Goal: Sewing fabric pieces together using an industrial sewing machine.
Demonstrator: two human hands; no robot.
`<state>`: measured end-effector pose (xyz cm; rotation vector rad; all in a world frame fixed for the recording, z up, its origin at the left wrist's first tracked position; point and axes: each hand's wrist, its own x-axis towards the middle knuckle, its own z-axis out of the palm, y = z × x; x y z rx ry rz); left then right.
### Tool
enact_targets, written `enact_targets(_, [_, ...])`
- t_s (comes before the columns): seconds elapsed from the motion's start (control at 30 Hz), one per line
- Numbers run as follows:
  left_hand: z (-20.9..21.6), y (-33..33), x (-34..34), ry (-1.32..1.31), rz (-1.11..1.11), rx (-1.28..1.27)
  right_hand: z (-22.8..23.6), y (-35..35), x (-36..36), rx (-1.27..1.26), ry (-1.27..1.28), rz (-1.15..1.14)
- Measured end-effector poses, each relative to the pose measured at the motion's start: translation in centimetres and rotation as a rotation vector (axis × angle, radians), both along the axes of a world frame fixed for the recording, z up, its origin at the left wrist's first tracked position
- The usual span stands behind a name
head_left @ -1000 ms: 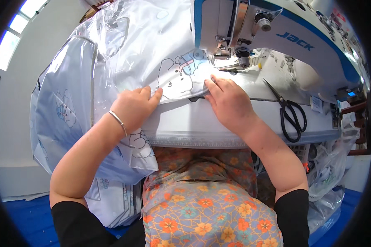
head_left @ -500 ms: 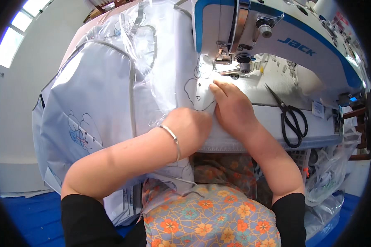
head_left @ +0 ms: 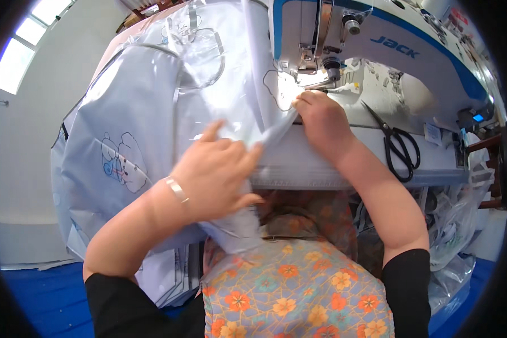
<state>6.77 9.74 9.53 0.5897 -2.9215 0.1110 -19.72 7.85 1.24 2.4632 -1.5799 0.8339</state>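
Observation:
A large pale fabric piece (head_left: 152, 96) with cartoon outlines and grey piping spreads over the left side and runs up to the sewing machine (head_left: 372, 42). My right hand (head_left: 324, 118) pinches the fabric's edge just in front of the lit presser foot (head_left: 307, 65). Over the fabric, nearer to me, my left hand (head_left: 217, 169) has its fingers spread and grips nothing; some blur softens its outline. A clear plastic layer (head_left: 208, 73) lies across part of the fabric. Between the two hands the cloth is lifted into a fold.
Black-handled scissors (head_left: 400, 149) lie on the machine bed at the right, beside a small white label (head_left: 432, 134). Clear plastic bags (head_left: 456, 225) hang below the table's right end. A floral apron (head_left: 293, 287) covers my lap.
My left hand has pulled back left from beside the right hand, and its fingers have spread. The fabric edge near the needle has been raised and folded; my right hand stays close by.

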Motion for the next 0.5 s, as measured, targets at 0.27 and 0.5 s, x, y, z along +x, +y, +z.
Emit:
enact_targets(0.27, [9.2,3.9,20.0,0.19,0.508,-0.28,-0.8,2.1,8.4,-0.252,-0.043,0.211])
enact_targets(0.5, [22.9,4.3,24.1,0.719,0.672,-0.882,-1.4,0.1,24.7,-0.396,-0.159,0.563])
